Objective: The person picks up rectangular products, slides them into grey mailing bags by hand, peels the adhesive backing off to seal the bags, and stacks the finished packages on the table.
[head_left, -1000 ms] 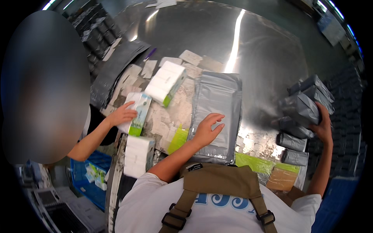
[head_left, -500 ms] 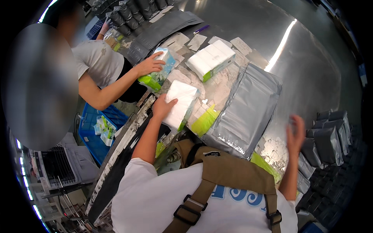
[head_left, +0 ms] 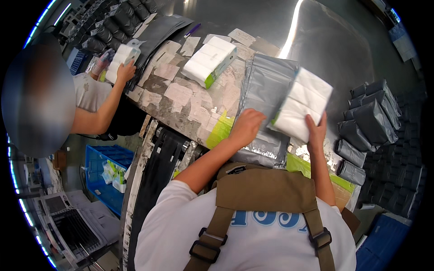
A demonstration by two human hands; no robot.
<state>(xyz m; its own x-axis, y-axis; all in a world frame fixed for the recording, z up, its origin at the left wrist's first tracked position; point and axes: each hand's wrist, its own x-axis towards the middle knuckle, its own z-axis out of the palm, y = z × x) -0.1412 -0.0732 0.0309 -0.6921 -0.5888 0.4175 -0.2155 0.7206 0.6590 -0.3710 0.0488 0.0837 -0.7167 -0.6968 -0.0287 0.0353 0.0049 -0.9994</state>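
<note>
My right hand (head_left: 318, 132) grips the lower end of a white tissue pack (head_left: 304, 105), thumb on its front face. The pack is held tilted above the right part of a stack of grey plastic mailing bags (head_left: 270, 83). Over the left part of that stack is my left hand (head_left: 247, 128), its fingers curled together. Whether a bag's edge is between those fingers cannot be seen. Another tissue pack (head_left: 209, 61), white with a green and blue side, lies on the table left of the bags.
A co-worker at the left holds a tissue pack (head_left: 121, 62) near more grey bags (head_left: 165, 34). Filled grey parcels (head_left: 370, 119) are piled at the right. A black conveyor belt (head_left: 158, 158) and a blue crate (head_left: 95, 176) are at the lower left. A purple pen (head_left: 192, 30) lies farther back.
The tissue pack under my left hand is now in my right hand, over the bags. My left hand has moved right onto the bag stack. The co-worker's pack has moved farther left.
</note>
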